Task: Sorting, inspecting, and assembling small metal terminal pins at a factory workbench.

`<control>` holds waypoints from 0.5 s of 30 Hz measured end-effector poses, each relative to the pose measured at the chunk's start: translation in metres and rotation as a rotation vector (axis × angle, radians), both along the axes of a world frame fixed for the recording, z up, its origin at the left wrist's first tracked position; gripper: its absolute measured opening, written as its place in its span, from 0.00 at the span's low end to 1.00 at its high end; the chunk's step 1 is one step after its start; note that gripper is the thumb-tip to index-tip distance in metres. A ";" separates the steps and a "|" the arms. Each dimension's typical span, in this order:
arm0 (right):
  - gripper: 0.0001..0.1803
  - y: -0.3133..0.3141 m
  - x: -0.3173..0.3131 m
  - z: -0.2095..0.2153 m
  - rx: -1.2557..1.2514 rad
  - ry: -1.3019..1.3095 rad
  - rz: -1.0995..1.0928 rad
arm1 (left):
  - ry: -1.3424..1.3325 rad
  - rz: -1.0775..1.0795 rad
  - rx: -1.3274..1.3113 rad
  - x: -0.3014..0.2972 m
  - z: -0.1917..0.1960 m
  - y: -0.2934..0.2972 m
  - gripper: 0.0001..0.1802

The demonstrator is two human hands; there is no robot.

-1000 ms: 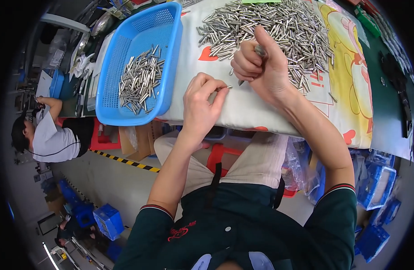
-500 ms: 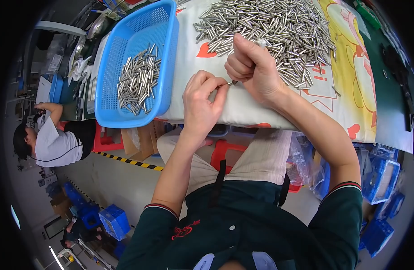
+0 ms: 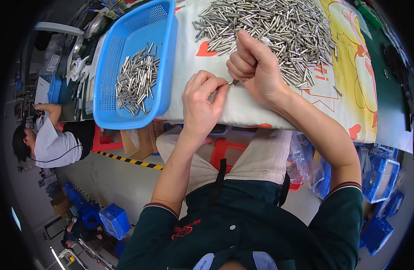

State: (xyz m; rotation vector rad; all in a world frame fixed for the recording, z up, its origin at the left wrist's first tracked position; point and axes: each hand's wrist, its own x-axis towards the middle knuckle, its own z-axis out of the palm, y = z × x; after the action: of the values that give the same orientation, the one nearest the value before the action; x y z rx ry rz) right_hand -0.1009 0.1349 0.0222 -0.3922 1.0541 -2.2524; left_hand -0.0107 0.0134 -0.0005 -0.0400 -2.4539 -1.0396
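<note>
My left hand [image 3: 202,101] is closed in a pinch over the near part of the cloth-covered table. Between its thumb and forefinger sits a small silver metal pin [image 3: 230,83], mostly hidden by the fingertips. Just right of it, my right hand [image 3: 257,67] is curled in a fist with the thumb raised. It grips a slim tool whose dark tip [image 3: 235,82] pokes out below the fingers and meets the pin's end; the handle is hidden in the fist. Beyond my right hand spreads a large heap of similar metal pins [image 3: 270,22].
A blue perforated basket [image 3: 170,58] left of my hands holds a smaller pile of pins [image 3: 137,81]. A patterned cloth [image 3: 184,54] covers the table. Blue crates [image 3: 382,180] stand at the lower right. Another person [image 3: 58,139] works at the far left.
My right thumb and fist have tilted slightly, and more of the tool's dark tip shows. My left hand has stayed in nearly the same place.
</note>
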 end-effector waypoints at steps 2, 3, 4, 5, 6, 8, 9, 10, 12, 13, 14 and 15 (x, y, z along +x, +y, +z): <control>0.26 0.000 0.000 0.001 -0.003 -0.008 -0.007 | -0.003 0.000 0.001 0.000 0.000 0.000 0.03; 0.26 -0.001 0.000 0.002 -0.008 -0.014 -0.014 | -0.003 0.000 0.003 0.000 0.000 0.000 0.03; 0.26 -0.001 0.000 0.002 -0.006 -0.016 -0.014 | -0.003 -0.001 0.005 0.000 0.000 0.000 0.04; 0.27 -0.002 0.000 0.002 0.005 -0.020 -0.018 | -0.006 0.002 0.006 0.000 0.000 0.000 0.04; 0.27 -0.003 0.000 0.003 0.016 -0.023 -0.021 | -0.001 -0.003 0.015 0.000 0.000 -0.001 0.04; 0.27 -0.006 0.004 0.005 0.039 -0.001 -0.041 | -0.001 -0.007 0.028 0.000 0.000 -0.001 0.04; 0.27 -0.008 0.006 0.007 0.061 0.023 -0.063 | 0.008 -0.007 0.026 0.000 0.000 -0.001 0.04; 0.27 -0.009 0.009 0.008 0.064 0.019 -0.062 | 0.016 -0.007 0.024 0.000 0.000 -0.001 0.04; 0.27 -0.011 0.011 0.011 0.108 0.051 -0.081 | 0.016 -0.005 0.026 0.000 -0.001 -0.001 0.04; 0.27 -0.011 0.010 0.009 0.097 0.041 -0.088 | 0.019 -0.004 0.026 -0.001 -0.002 -0.001 0.04; 0.27 -0.012 0.010 0.008 0.098 0.036 -0.087 | 0.014 -0.003 0.027 -0.001 -0.002 0.000 0.04; 0.26 -0.012 0.012 0.007 0.111 0.068 -0.108 | 0.014 -0.004 0.026 -0.001 -0.001 0.000 0.04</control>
State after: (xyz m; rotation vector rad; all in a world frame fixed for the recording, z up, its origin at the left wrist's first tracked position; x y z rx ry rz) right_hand -0.0890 0.1227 0.0295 -0.3746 1.2571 -2.2757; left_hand -0.0121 0.0132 -0.0019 -0.0434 -2.4284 -1.0692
